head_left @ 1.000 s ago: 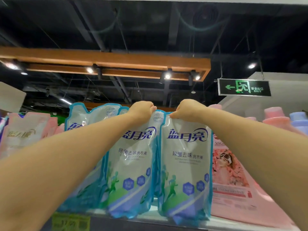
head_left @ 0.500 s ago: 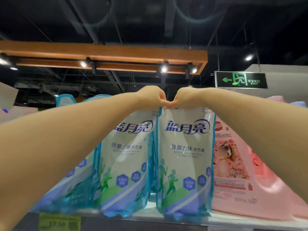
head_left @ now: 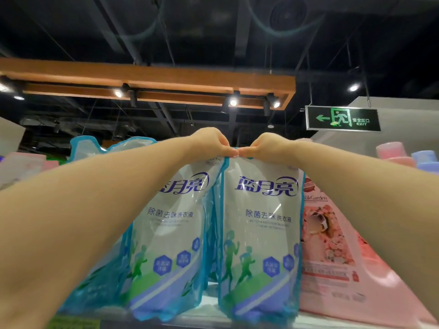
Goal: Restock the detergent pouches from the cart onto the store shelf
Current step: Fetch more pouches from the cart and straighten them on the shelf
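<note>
Left hand [head_left: 211,142] pinches top of left pouch [head_left: 171,233], right hand [head_left: 268,146] top of right pouch [head_left: 261,233]; both upright on shelf [head_left: 209,315], side by side, pink pouch [head_left: 332,257] just right. Top edges hidden under fingers; other blue pouches [head_left: 95,148] far left mostly covered by left forearm [head_left: 95,210].

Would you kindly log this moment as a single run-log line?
phase: placing on shelf | left hand: pinches left blue pouch top | right hand: pinches right blue pouch top | pouches: standing side by side
</note>
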Available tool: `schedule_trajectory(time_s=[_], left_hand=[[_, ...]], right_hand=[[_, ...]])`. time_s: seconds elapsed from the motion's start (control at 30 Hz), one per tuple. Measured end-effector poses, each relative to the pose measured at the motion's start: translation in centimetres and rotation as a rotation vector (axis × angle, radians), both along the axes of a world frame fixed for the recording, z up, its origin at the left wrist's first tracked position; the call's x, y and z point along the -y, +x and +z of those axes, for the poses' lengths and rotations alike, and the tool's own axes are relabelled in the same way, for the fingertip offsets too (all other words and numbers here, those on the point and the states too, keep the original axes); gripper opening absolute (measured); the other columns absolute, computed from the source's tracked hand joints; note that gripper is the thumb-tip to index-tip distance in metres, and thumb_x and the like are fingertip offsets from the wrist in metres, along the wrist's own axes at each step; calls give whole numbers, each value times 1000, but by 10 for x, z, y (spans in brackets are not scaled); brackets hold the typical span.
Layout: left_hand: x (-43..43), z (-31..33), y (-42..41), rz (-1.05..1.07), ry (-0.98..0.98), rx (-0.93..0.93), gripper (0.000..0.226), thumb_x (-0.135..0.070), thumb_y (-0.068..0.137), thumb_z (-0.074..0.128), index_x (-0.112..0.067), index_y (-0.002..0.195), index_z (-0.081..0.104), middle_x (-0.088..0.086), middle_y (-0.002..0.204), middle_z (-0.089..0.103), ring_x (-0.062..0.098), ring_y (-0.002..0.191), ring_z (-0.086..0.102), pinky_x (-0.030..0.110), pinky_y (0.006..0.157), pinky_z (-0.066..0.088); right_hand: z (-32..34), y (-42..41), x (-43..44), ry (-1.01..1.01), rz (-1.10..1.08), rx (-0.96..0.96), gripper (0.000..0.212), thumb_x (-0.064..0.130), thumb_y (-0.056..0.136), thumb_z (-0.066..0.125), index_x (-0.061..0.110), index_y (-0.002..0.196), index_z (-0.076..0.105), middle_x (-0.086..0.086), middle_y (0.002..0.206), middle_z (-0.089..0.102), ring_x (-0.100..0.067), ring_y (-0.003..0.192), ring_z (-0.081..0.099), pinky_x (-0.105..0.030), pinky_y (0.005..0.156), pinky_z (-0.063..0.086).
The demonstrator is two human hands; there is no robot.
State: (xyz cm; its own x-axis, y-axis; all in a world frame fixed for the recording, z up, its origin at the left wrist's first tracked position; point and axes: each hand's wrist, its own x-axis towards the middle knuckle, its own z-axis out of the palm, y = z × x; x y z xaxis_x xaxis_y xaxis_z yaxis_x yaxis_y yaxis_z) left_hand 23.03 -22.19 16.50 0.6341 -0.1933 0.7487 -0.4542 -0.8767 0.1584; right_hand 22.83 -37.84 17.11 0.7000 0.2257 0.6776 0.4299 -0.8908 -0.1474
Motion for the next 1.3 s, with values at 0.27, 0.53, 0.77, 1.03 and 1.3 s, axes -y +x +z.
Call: schedule_trajectory(time_s=[0.27, 0.53, 0.77, 1.03, 1.3], left_hand=[[0, -3, -2, -28, -8, -14, 23, -37, 91, 53, -18, 92, 65, -3, 76, 59, 9, 70, 54, 18, 60, 40], [4, -23, -2, 89, -21, 235, 28, -40, 93, 48, -19, 98, 65, 2, 91, 64, 20, 89, 59, 45, 92, 47], [13, -20, -6, 231, -35, 221, 31, -38, 97, 39, -16, 102, 60, 5, 88, 55, 21, 86, 52, 44, 92, 43], [13, -23, -6, 105, -115, 197, 36, -33, 99, 37, -7, 111, 59, 6, 87, 55, 15, 74, 52, 25, 66, 43], [-2, -34, -7, 283, 218, 642, 40, -37, 99, 29, -15, 114, 58, 9, 103, 61, 28, 95, 54, 42, 85, 38]], right_hand=[[-7, -4, -4, 79, -3, 197, 49, 53, 95, 36, 14, 71, 53, 0, 65, 49, -15, 61, 48, -21, 54, 35], [-104, -39, 43, 383, 148, 630, 39, 31, 92, 55, 18, 127, 48, -4, 121, 55, -20, 111, 50, -27, 91, 35], [-198, -49, 42, 502, 169, 75, 85, 55, 78, 62, 27, 146, 19, 7, 133, 52, -17, 119, 53, -28, 87, 39], [-198, -45, 28, 518, 135, -4, 104, 51, 70, 73, 30, 147, 6, 3, 133, 52, -19, 105, 55, -28, 81, 41], [-192, -39, 30, 640, 279, -48, 109, 35, 68, 81, 31, 149, 9, 11, 118, 59, -14, 102, 60, -25, 82, 45]])
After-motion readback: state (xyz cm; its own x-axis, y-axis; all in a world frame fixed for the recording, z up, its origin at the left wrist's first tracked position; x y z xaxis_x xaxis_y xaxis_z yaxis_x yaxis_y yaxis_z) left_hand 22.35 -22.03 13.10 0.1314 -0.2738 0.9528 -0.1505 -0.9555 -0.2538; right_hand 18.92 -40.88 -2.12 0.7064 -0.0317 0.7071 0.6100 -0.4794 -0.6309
